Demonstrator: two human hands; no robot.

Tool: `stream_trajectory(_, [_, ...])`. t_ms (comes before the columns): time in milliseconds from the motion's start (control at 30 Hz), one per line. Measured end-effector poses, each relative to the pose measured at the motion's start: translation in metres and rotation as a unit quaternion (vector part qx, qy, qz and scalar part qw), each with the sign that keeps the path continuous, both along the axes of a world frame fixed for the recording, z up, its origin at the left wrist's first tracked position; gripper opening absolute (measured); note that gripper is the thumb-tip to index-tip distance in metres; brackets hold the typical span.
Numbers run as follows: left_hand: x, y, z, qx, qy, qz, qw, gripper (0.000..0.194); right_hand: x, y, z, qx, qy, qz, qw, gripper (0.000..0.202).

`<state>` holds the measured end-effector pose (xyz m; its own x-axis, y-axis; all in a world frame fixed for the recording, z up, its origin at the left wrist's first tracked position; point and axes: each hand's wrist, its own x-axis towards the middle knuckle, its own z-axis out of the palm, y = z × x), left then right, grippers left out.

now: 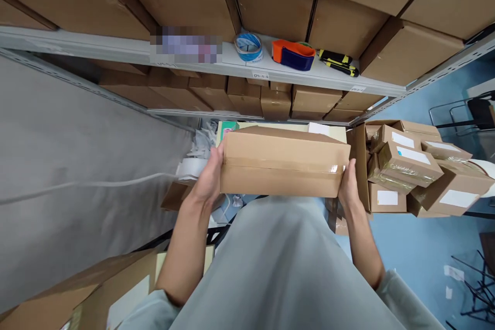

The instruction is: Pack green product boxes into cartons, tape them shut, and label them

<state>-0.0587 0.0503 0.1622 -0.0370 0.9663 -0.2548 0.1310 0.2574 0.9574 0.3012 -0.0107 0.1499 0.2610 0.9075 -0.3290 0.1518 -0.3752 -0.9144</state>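
A closed cardboard box is held in front of my body, its long side facing me and a strip of clear tape running along it. My left hand grips the box's left end, with the fingers partly hidden behind it. At the opposite end, my right hand presses against the side, its thumb pointing up. Behind the box, part of a pale table top shows, with a green packet and a white paper piece on it.
Ahead, a metal shelf carries large cartons, blue tape, an orange-and-navy tape dispenser and yellow-black cutters. To the right, a big open carton holds several small labelled boxes. A white cable crosses the grey wall at left.
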Motion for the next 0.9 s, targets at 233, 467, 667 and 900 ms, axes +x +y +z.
stream_trajectory(233, [0.003, -0.007, 0.003, -0.071, -0.103, 0.003, 0.992, 0.106, -0.011, 0.002, 0.016, 0.018, -0.055, 0.056, 0.997, 0.111])
stream_trajectory(467, [0.003, -0.027, -0.022, -0.129, -0.142, 0.033, 0.981, 0.106, -0.007, -0.002, 0.015, 0.054, -0.040, 0.029, 0.997, 0.102])
stream_trajectory(667, [-0.013, -0.024, -0.042, -0.144, -0.087, 0.053, 0.984, 0.099, 0.018, -0.009, 0.005, 0.061, -0.050, -0.002, 0.997, 0.083])
stream_trajectory(900, [-0.007, -0.013, -0.073, -0.100, 0.022, 0.030, 0.994, 0.087, 0.031, -0.007, -0.030, -0.046, 0.013, -0.037, 0.998, 0.082])
